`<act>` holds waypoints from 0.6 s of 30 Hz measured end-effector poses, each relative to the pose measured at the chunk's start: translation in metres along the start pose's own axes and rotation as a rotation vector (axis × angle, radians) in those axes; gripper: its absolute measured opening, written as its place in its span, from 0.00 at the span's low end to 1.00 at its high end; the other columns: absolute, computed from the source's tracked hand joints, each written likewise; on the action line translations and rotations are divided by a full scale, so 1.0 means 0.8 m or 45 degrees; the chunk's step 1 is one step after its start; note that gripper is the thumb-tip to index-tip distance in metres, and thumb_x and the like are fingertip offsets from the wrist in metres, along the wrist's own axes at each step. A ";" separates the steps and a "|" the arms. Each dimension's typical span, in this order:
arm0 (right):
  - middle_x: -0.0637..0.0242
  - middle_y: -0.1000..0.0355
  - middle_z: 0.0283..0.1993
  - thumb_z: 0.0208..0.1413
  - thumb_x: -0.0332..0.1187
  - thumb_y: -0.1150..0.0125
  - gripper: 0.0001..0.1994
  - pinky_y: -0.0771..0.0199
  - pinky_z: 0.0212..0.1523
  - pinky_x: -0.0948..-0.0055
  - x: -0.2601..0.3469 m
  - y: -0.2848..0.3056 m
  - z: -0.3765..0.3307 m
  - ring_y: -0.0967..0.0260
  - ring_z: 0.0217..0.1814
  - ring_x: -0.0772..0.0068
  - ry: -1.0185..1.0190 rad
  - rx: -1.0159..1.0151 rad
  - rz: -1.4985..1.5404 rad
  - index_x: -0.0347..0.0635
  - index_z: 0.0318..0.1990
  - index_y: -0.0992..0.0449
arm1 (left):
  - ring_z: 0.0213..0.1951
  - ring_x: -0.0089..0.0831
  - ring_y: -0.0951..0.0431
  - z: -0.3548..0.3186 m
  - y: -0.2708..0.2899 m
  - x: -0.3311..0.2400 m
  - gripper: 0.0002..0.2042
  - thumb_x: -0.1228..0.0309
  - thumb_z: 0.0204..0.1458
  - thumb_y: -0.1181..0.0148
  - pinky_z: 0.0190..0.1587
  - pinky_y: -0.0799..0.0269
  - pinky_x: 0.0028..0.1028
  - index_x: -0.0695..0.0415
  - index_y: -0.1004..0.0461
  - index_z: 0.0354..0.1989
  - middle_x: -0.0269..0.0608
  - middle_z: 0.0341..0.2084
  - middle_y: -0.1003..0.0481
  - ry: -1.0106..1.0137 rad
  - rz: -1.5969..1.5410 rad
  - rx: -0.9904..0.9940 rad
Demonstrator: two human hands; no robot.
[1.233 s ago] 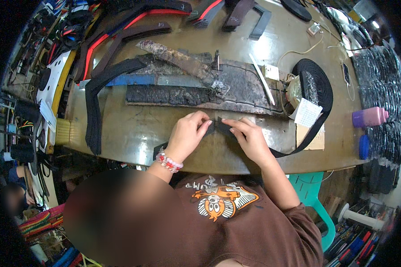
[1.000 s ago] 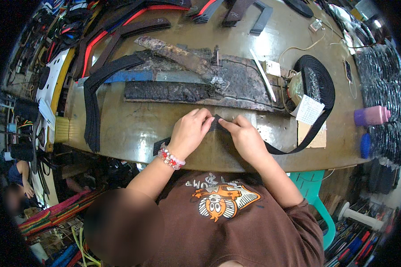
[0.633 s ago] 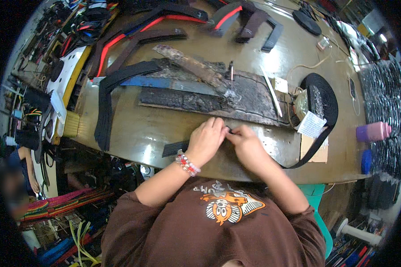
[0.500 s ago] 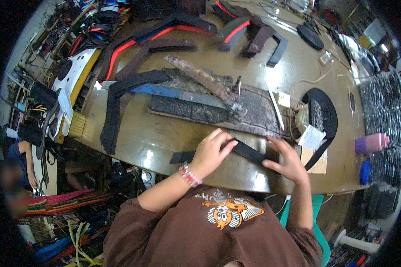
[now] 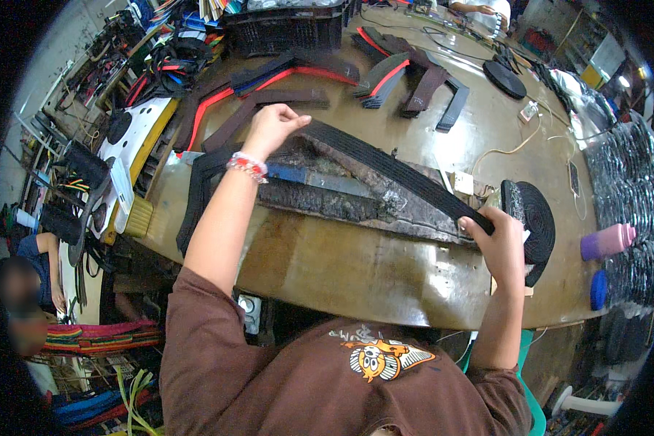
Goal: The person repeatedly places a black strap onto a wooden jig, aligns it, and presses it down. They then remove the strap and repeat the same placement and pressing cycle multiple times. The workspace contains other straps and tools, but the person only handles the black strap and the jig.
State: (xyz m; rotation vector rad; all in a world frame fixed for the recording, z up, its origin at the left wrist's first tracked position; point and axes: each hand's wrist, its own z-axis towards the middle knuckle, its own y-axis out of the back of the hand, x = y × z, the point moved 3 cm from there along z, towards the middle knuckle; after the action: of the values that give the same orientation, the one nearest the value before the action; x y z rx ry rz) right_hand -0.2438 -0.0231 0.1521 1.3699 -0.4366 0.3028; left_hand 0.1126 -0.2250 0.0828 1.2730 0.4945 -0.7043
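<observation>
A black webbing strap is stretched taut on a slant between my two hands, over a worn, scorched board. My left hand pinches its far left end between thumb and fingers. Lower down at the right, my right hand is closed on the strap, thumb on top. Just beyond that hand lies a coiled roll of black webbing. The strap covers much of the board and part of a blue-grey bar on it. Folded black strips lie left of the board.
Bundles of brown and red-edged strips lie farther back, before a black crate. A pink-purple bottle and a blue lid are at the right edge. Other people are at the left and far back.
My left hand has moved up and to the left, and a much longer length of strap now spans my hands. My right hand has closed on the strap, a little farther right.
</observation>
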 end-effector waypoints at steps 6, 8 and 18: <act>0.45 0.30 0.22 0.47 0.46 0.33 0.21 0.32 0.29 0.60 -0.047 -0.069 0.004 0.30 0.26 0.46 -0.081 0.212 0.078 0.31 0.30 0.25 | 0.30 0.34 0.21 0.016 -0.026 0.030 0.22 0.52 0.40 0.30 0.38 0.27 0.31 0.63 0.23 0.27 0.47 0.26 0.22 0.078 0.197 0.057; 0.46 0.31 0.21 0.48 0.46 0.34 0.22 0.32 0.29 0.62 -0.059 -0.092 -0.005 0.32 0.23 0.50 -0.197 0.279 0.161 0.30 0.31 0.26 | 0.30 0.33 0.22 0.018 -0.028 0.034 0.21 0.53 0.40 0.30 0.37 0.27 0.30 0.63 0.23 0.28 0.47 0.26 0.22 0.067 0.204 0.076; 0.50 0.33 0.21 0.49 0.44 0.34 0.22 0.35 0.31 0.66 -0.075 -0.129 -0.017 0.42 0.24 0.69 -0.226 0.179 0.417 0.27 0.29 0.29 | 0.30 0.35 0.22 0.019 -0.027 0.031 0.19 0.54 0.41 0.31 0.36 0.28 0.31 0.60 0.24 0.27 0.44 0.25 0.23 0.133 0.238 0.090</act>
State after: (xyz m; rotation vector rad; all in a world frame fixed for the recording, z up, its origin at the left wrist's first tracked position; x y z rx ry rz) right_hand -0.2479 -0.0260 0.0320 1.4675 -0.8036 0.4895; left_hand 0.1138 -0.2473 0.0542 1.4075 0.4314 -0.5042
